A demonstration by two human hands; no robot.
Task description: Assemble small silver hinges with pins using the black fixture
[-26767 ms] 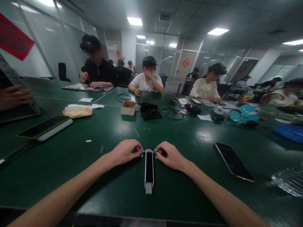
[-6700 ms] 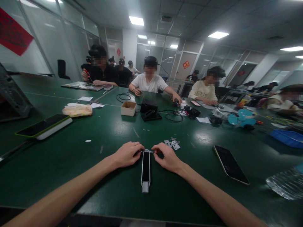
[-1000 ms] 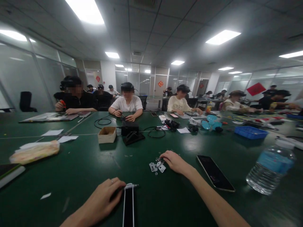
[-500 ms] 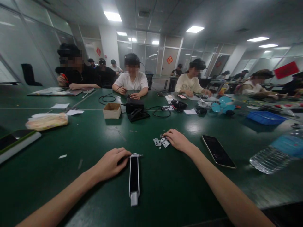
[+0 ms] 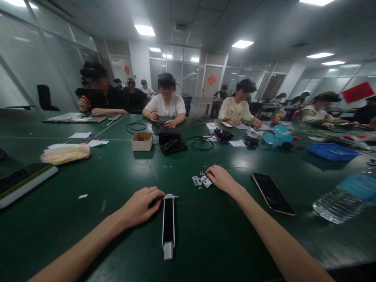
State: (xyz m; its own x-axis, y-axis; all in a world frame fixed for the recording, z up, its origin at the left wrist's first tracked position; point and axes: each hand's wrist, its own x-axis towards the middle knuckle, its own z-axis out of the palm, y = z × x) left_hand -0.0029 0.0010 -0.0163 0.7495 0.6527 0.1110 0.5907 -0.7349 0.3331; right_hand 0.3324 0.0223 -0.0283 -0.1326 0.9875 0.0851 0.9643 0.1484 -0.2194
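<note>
My left hand point(image 5: 146, 204) rests on the green table with its thumb and fingers closed at the far end of a long, narrow white-framed piece with a black middle point(image 5: 168, 219). A thin metal rod point(image 5: 175, 196) crosses that end and sticks out to the right. The near end carries a silver block point(image 5: 168, 250). Farther ahead, my right hand point(image 5: 221, 178) reaches down to a little group of metal parts, its fingers bent together at a holed metal plate point(image 5: 206, 181). A second plate point(image 5: 196, 180) and small nut-like pieces point(image 5: 200, 188) lie beside it. The right fingertips are partly hidden.
A phone point(image 5: 273, 194) and a water bottle point(image 5: 343, 196) lie to the right, a blue tray point(image 5: 334, 152) beyond them. Ahead stand a cardboard box point(image 5: 142, 143) and a black device point(image 5: 169, 137) with cables. Food packaging point(image 5: 65, 153) lies left. Several people sit opposite.
The whole view has shifted slightly, so everything appears a little lower. Both hands stay where they were, left at the long piece and right at the metal plates.
</note>
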